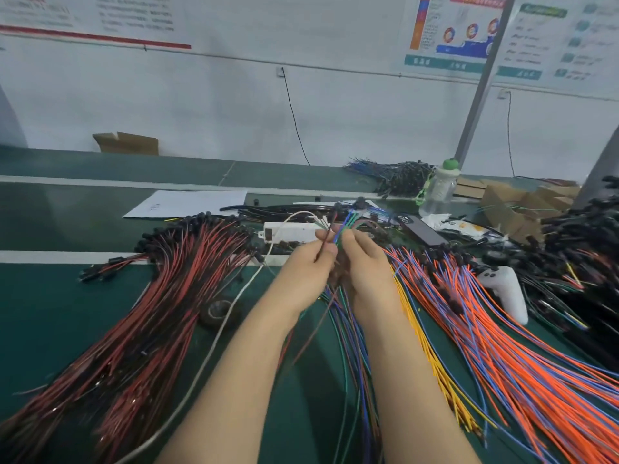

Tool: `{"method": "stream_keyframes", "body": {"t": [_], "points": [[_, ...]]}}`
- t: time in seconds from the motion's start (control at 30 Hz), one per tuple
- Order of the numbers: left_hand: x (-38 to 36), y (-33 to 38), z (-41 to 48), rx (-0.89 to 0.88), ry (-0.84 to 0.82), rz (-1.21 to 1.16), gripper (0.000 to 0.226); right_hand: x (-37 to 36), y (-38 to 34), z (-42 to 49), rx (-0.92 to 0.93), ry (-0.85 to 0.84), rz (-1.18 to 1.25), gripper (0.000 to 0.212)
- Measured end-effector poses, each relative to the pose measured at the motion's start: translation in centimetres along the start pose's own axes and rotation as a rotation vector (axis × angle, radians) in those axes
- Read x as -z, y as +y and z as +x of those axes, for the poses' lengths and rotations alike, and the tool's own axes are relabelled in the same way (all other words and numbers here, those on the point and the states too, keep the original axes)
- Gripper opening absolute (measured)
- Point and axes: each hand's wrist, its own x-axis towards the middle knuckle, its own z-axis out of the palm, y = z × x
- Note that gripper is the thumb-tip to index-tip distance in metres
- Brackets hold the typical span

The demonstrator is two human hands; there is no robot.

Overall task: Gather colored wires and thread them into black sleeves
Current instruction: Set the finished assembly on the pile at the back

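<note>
Hands meet over the middle of the green desk (50,296), raised a little above it and almost touching. The left hand (310,262) pinches a single dark red wire (326,236) between thumb and curled fingers (330,251); the wire stands up past the fingertips and trails down toward the person between the forearms. The right hand (363,262) has its fingers curled round a bundle of colored wires (345,226), blue, green and purple, whose tips fan out above the fist while the long tails hang down to the desk below the wrists.

Just beyond the hands lies a white power strip (288,231), and behind it several black sleeves (284,208) stretch across the desk. A white cable (214,346) runs from the strip toward the near edge, passing a roll of dark tape (217,311).

Left of the arms spreads a broad pile of red and black wires (160,296) with black ends. Right of them lie yellow wires (425,336), then a thick fan of orange and blue wires (485,329). A white game controller (505,289) rests at the far side of that fan, near a dark phone (423,231) and a clear water bottle (438,189) with a green cap. A sheet of paper (187,202) lies farther back on the left.
</note>
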Motion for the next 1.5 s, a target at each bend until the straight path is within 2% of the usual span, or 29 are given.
{"method": "stream_keyframes", "body": {"t": [0.07,0.17,0.3,0.43,0.57,0.6,0.73,0.83,0.97,1.1,1.17,1.33,1.4,1.5], "points": [[-0.4,-0.9,-0.5,0.11,-0.101,-0.185,0.032,1.5,0.7,0.0,-0.045,-0.022,0.011,0.023],[-1.3,-2.7,-1.3,0.292,-0.213,-0.412,0.027,3.6,2.1,-0.2,-0.078,-0.048,-0.143,0.028],[-2.2,-6.1,-1.8,0.329,-0.204,-0.402,0.026,5.6,4.2,-0.8,-0.056,0.009,-0.489,0.037],[-2.5,-8.1,-1.6,0.32,-0.146,-0.349,0.027,6.1,5.4,-0.6,-0.175,0.078,-0.469,0.021],[-2.8,-8.6,-1.5,0.306,-0.065,-0.32,0.027,6.1,5.7,-0.2,-0.226,0.114,-0.51,0.013],[-2.8,-8.6,-1.6,0.298,-0.063,-0.319,0.027,6.1,5.8,-0.2,-0.216,0.147,-0.564,0.012],[-2.9,-8.7,-1.6,0.275,-0.072,-0.305,0.026,5.6,6.1,-0.7,-0.023,0.277,-0.831,0.035],[-2.9,-8.9,-1.6,0.266,-0.08,-0.3,0.026,5.2,6.2,-0.7,0.08,0.246,-0.912,0.017],[-2.8,-9.2,-1.7,0.216,-0.125,-0.217,0.024,5.3,5.9,-0.7,0.07,0.265,-0.813,0.008],[-2.9,-9.2,-1.8,0.175,-0.174,-0.152,0.028,5.5,5.5,-0.5,-0.064,0.202,-0.584,0.02],[-2.9,-9.1,-1.8,0.178,-0.187,-0.168,0.028,5.5,5.4,-0.5,-0.079,0.228,-0.466,0.02],[-2.8,-9.0,-1.8,0.226,-0.212,-0.3,0.026,5.0,5.9,-0.7,-0.092,0.27,-0.349,0.017],[-2.8,-9.0,-1.8,0.237,-0.209,-0.314,0.025,5.0,6.0,-0.7,-0.09,0.283,-0.395,0.011],[-2.7,-9.2,-1.7,0.239,-0.217,-0.29,0.026,5.3,6.1,-0.6,-0.011,0.346,-0.54,0.025]]}}
